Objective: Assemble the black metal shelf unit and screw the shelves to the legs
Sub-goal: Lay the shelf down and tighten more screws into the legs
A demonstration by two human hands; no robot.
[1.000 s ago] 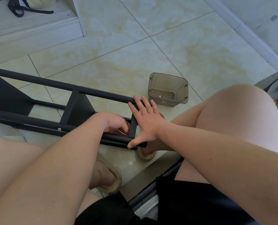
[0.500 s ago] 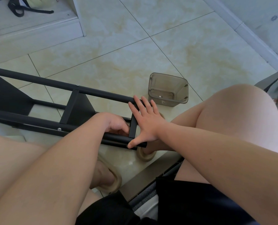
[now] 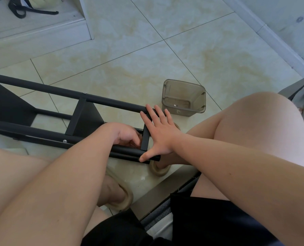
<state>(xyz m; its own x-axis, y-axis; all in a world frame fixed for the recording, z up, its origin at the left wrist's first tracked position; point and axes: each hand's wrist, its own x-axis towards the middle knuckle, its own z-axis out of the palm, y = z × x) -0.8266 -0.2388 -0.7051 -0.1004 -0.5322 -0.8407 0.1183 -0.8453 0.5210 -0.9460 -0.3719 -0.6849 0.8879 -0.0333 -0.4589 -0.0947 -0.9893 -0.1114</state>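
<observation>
The right hand (image 3: 159,134) lies flat and wide open, fingers spread, pressed against the outer face of the end shelf (image 3: 146,139). Its thumb tip rests on the near leg (image 3: 41,135) and its fingertips reach the far leg (image 3: 68,93). The left hand (image 3: 126,136) is tucked against the inner side of that same shelf, between the two legs, with its fingers curled down. Whether it pinches a screw or a tool is hidden, so I cannot tell.

Both hands sit at one end of the shelf unit (image 3: 87,119), which lies on its side on the floor (image 3: 130,59). Its long axis runs away from the hands toward the left edge of the view. The joint being worked on seems to lie right between the palms, with the left hand nearer its inner side and the right hand bracing. A plastic tub (image 3: 184,97) stands on the floor just beyond the right fingertips, nearer that hand.
</observation>
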